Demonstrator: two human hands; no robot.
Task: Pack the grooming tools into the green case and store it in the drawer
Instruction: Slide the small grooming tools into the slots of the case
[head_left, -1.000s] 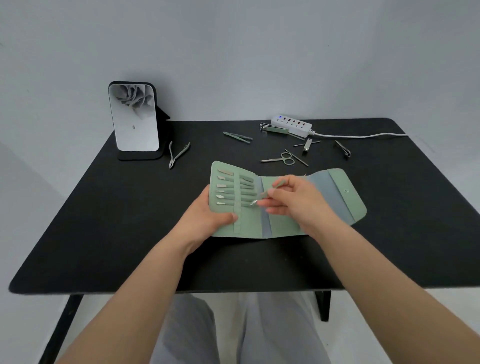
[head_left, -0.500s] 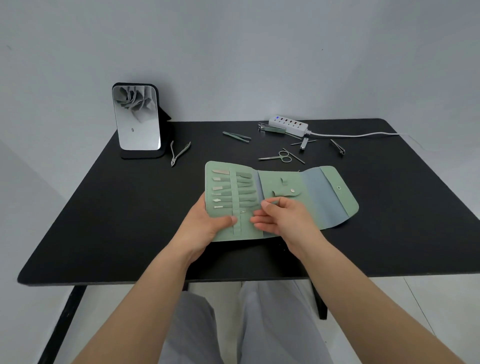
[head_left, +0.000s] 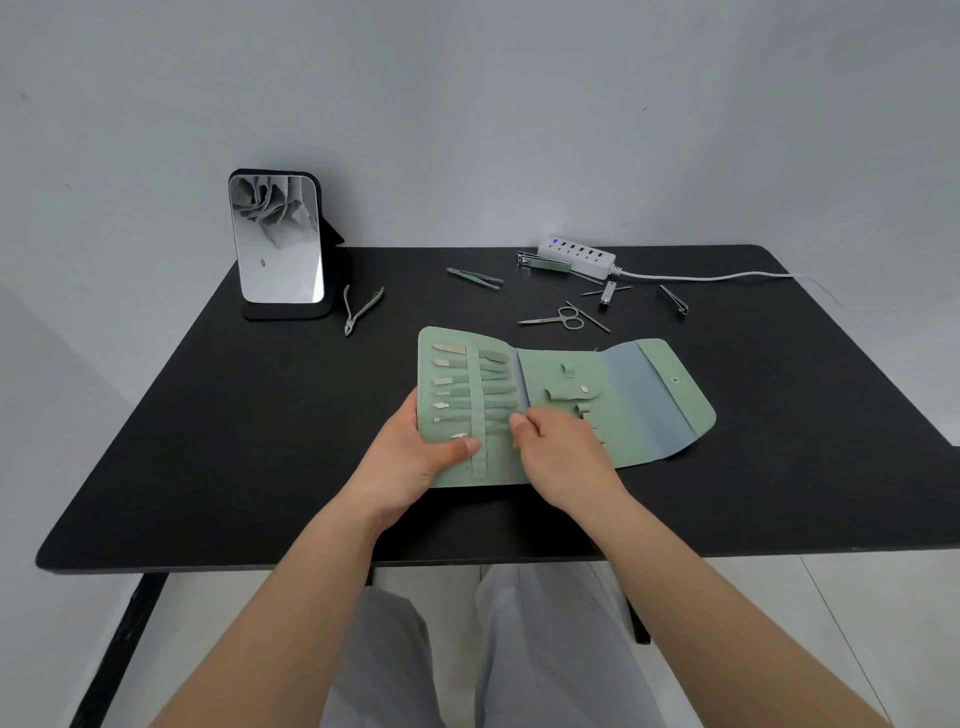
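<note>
The green case (head_left: 639, 395) lies unfolded on the black table (head_left: 208, 441). Its left panel holds several slim tools under a strap. My left hand (head_left: 415, 457) grips that panel's left edge, thumb on top. My right hand (head_left: 561, 457) rests on the case with its fingertips pinched on the green handle of a slim tool in the lowest slot; the tool's metal tip (head_left: 460, 435) shows beside my left thumb. Loose behind the case are scissors (head_left: 563, 318), nippers (head_left: 358, 309), tweezers (head_left: 475, 278), a large clipper (head_left: 543, 262) and two small clippers (head_left: 609, 292) (head_left: 674, 300). No drawer is visible.
A standing mirror (head_left: 278, 239) is at the back left. A white power strip (head_left: 576, 255) sits at the back, its cable (head_left: 727, 277) running right. A thin metal stick (head_left: 587, 316) lies by the scissors. My knees are under the table's front edge.
My right hand moved the slim tool down and left and slid it under the strap in the lowest slot. The left hand kept hold of the panel. The camera view shifted slightly.
</note>
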